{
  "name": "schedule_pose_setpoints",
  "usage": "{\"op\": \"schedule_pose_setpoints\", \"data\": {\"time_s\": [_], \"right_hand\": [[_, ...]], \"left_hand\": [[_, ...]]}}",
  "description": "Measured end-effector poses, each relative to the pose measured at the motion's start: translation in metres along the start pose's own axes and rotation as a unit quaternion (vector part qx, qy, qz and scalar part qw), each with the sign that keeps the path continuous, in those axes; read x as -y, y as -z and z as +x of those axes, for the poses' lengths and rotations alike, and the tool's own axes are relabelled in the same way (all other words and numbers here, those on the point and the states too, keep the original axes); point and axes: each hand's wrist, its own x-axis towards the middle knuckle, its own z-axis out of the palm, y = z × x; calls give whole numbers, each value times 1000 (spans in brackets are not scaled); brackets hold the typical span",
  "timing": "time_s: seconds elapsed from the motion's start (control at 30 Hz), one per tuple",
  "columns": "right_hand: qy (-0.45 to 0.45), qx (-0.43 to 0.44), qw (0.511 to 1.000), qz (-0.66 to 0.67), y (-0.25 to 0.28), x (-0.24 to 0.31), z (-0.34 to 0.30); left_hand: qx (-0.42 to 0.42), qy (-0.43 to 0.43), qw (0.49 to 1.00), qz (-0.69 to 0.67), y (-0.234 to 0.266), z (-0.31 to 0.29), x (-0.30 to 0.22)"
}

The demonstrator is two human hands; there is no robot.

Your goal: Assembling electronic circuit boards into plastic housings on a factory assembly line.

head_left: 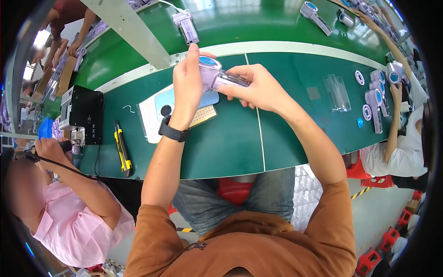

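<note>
A lilac handheld fan, its round head faced with a blue disc, is held between my two hands above the green table. My left hand is closed around the left side of the head, thumb side up. The fingers and thumb of my right hand pinch the handle, which has a dark, shiny strip along it. Part of the handle is hidden under those fingers. Below my left hand lie a light-blue flat panel and a perforated white sheet.
A yellow-black utility knife and a black-and-white machine are on the left. Clear plastic sleeves and several lilac fans lie right. Another fan lies beyond a metal post. Co-workers sit on both sides.
</note>
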Motion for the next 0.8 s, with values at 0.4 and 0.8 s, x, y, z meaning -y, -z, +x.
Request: {"op": "schedule_pose_setpoints", "data": {"time_s": [0.4,0.8], "right_hand": [[-7,40,997,65,3,-6,4],[242,-174,881,-367,12,-25,5]], "left_hand": [[15,39,999,-12,2,2,6],[55,-105,993,-3,-5,-2,2]]}}
